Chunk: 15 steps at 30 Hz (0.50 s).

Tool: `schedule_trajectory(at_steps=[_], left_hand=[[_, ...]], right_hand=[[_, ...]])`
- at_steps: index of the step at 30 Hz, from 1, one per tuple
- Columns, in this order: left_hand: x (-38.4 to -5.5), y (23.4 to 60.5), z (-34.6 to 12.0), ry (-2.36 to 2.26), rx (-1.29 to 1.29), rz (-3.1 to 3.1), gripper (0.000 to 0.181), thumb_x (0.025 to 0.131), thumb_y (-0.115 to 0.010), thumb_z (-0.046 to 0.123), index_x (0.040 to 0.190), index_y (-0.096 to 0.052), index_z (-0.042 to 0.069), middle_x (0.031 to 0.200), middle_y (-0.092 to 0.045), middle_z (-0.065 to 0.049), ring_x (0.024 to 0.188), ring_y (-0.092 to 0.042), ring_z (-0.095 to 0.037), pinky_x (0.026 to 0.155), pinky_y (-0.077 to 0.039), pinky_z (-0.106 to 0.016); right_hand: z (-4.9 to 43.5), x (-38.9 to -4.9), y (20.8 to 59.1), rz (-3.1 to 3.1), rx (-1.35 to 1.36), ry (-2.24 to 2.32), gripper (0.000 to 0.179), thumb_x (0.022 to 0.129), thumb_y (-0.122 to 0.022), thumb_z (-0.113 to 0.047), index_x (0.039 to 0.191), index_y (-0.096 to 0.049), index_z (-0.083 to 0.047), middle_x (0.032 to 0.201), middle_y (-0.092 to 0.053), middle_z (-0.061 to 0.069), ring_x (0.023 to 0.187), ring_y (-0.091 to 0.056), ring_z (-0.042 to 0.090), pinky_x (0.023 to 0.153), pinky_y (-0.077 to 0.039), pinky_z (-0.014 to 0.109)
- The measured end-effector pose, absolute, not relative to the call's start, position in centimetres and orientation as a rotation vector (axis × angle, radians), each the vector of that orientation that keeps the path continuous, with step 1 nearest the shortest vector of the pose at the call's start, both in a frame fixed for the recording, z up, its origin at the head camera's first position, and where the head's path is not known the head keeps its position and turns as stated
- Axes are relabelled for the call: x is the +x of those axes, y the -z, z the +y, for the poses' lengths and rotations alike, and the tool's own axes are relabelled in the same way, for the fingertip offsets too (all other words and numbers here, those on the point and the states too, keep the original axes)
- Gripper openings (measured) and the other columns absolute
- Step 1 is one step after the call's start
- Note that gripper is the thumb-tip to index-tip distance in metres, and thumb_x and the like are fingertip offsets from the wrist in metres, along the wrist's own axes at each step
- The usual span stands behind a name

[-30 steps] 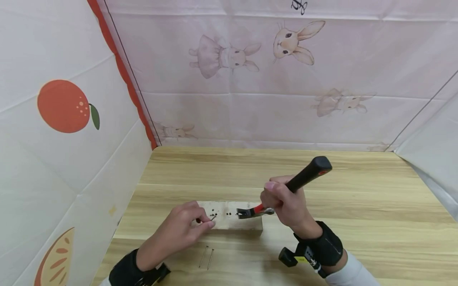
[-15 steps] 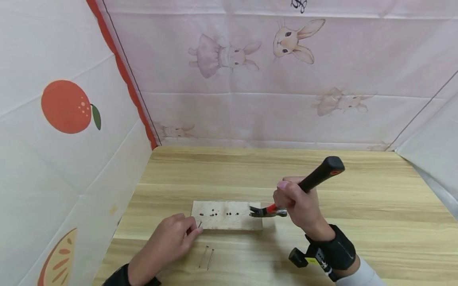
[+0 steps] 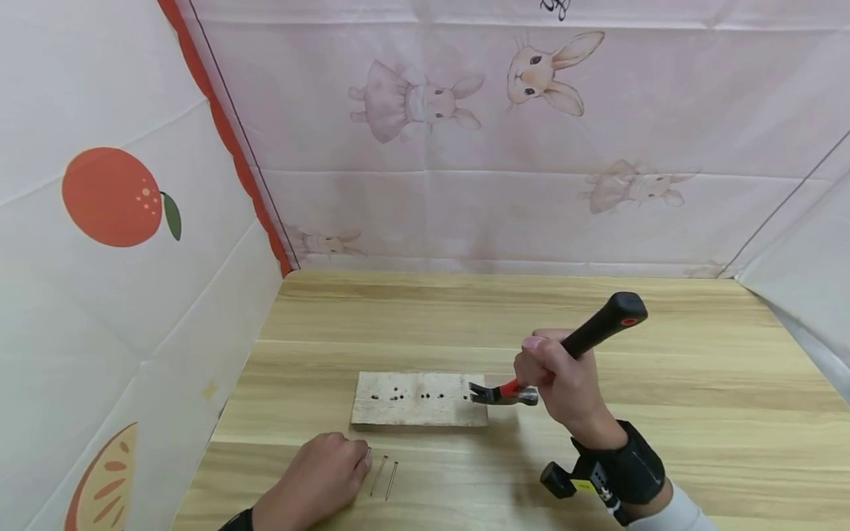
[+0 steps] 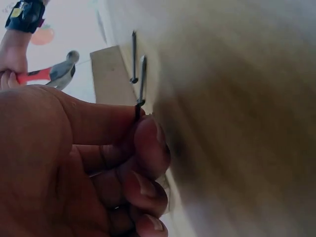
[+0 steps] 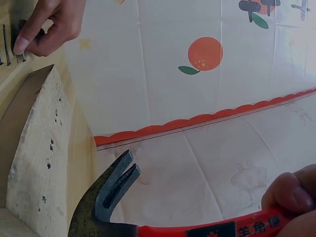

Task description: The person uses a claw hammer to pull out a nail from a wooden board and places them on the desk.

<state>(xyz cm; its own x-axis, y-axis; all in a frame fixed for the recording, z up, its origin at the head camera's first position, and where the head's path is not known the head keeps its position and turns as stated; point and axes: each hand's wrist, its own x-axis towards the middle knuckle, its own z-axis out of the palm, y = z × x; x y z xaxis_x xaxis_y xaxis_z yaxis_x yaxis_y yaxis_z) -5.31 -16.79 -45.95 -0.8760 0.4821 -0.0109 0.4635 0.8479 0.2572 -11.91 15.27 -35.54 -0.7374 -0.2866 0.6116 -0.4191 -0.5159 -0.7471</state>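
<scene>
My left hand (image 3: 324,472) is low over the table, just left of two nails (image 3: 392,481) lying side by side. Between its thumb and index finger it pinches a third nail (image 4: 138,112), mostly covered by the fingers. My right hand (image 3: 564,380) grips a claw hammer (image 3: 604,324) by its red and black handle, whose butt points up and to the right. The hammer's claw (image 5: 116,187) is over the right end of a pale wooden block (image 3: 412,413). Several small dark holes run along the block's top.
The block lies flat on the wood-grain table (image 3: 372,317). Behind the table hangs a pink sheet (image 3: 432,199) with rabbit prints, and a white sheet (image 3: 66,310) with fruit prints closes the left side.
My left hand has drawn back from the block toward the table's front with its nail, down beside the two others. My right hand has shifted right with the hammer.
</scene>
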Motion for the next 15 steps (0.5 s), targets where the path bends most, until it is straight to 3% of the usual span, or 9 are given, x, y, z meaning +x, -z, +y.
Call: schedule_trajectory(at_steps=[15], left_hand=[[-5.45,46.40,-16.35,-0.393,0.773,2.938,0.038,0.088,-0.062,0.021,0.056,-0.043,0.025,0.049,-0.034,0.011,0.048,-0.035,-0.006,0.048,-0.033,-0.024]], right_hand=[[15.08,-11.91,36.46,-1.512,1.058,-2.448,0.040,0.086,-0.022,0.018,0.057,-0.027,-0.009,0.050,-0.021,0.002,0.038,-0.021,0.015,0.034,-0.015,0.033]])
